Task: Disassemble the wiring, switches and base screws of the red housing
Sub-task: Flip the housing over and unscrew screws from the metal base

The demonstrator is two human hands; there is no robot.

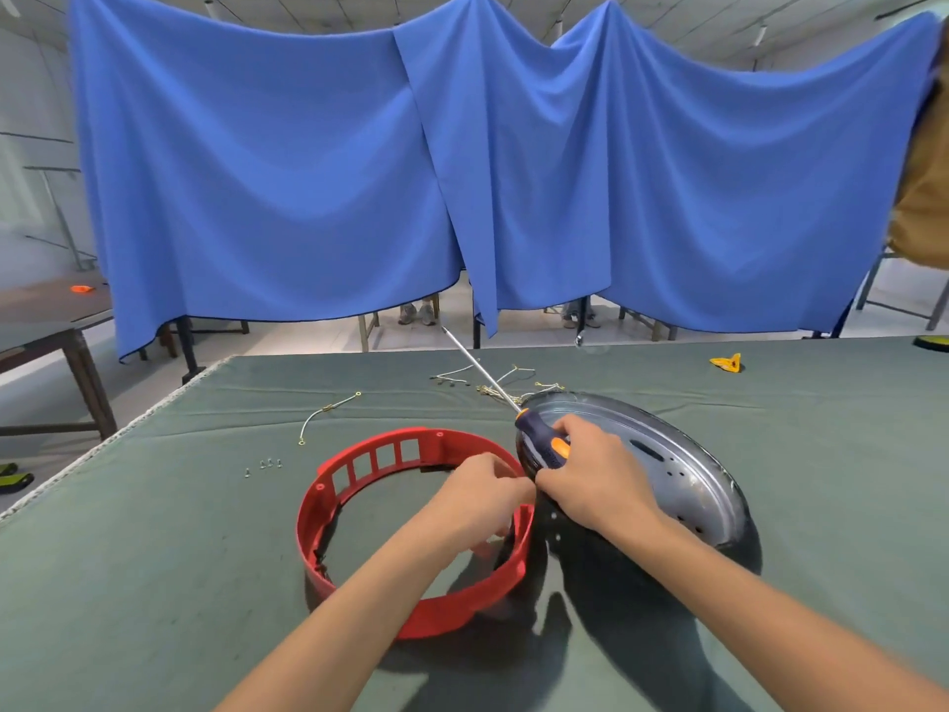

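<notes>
Both my forearms reach forward over the green-covered surface (154, 583) and meet at the right rim of the red housing (359, 465), a ring-shaped shell lying flat in front of me. My left hand (480, 498) crosses over the ring's opening, its fingers (506, 488) curled and pressed together on something small at the rim; I cannot tell what they pinch. My right hand (590, 480) sits knuckles up just beside it, fingers wrapped around the dark, orange-banded handle of a screwdriver (539, 439), whose long shaft points up and away from me. Under that hand a metal pan (683, 470) leans tilted, touching the housing's right side. Four loose screws (264, 465) lie left of the housing, a detached wire (328, 409) beyond it, and more wires (493, 377) near the far edge.
</notes>
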